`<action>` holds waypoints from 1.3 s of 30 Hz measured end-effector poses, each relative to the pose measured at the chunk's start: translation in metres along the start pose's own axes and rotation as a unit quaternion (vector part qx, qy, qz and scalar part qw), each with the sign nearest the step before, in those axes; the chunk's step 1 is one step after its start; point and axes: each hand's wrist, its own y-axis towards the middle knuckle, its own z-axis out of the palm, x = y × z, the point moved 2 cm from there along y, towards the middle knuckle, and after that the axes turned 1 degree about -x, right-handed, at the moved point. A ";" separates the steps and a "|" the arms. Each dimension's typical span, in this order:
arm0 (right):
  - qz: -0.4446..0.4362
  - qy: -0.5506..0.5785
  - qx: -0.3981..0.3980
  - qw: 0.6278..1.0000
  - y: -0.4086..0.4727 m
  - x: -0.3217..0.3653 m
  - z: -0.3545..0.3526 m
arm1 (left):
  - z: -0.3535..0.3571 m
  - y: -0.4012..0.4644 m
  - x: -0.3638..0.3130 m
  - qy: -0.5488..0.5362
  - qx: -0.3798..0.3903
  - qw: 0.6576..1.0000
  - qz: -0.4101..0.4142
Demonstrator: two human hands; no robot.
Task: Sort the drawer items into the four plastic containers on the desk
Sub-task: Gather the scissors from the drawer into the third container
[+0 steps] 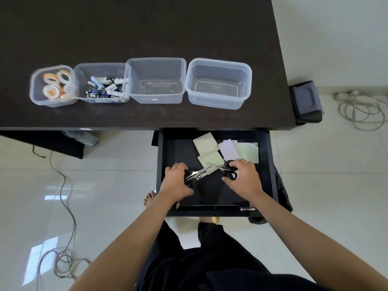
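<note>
The open dark drawer (270,164) sits below the desk's front edge. Inside it my left hand (175,181) grips the black handles of one pair of scissors (198,174), blades pointing right. My right hand (243,177) grips the black handles of a second pair of scissors (228,171), blades pointing left. Several pale paper pads and sticky notes (206,144) lie at the drawer's back. On the desk stand four clear containers: one with tape rolls (53,86), one with batteries (102,87), and two empty ones (156,80) (218,84).
The dark desk top (147,28) stretches behind the containers. A grey pouch (305,101) lies on the floor at the desk's right corner. Cables (357,108) (63,206) trail over the white tiled floor. My bare feet (150,198) are below the drawer.
</note>
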 end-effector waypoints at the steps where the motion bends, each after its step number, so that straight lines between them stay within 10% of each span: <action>1: -0.007 0.012 -0.008 1.000 0.002 0.008 -0.003 | -0.009 -0.003 -0.001 -0.008 -0.014 1.000 0.004; 16: -0.118 0.086 -0.140 0.979 0.035 0.206 0.004 | -0.207 -0.008 0.077 -0.087 -0.158 0.983 0.042; 39: -0.018 0.020 -0.305 0.952 0.114 0.280 -0.057 | -0.305 0.140 -0.007 0.111 -0.036 0.977 0.176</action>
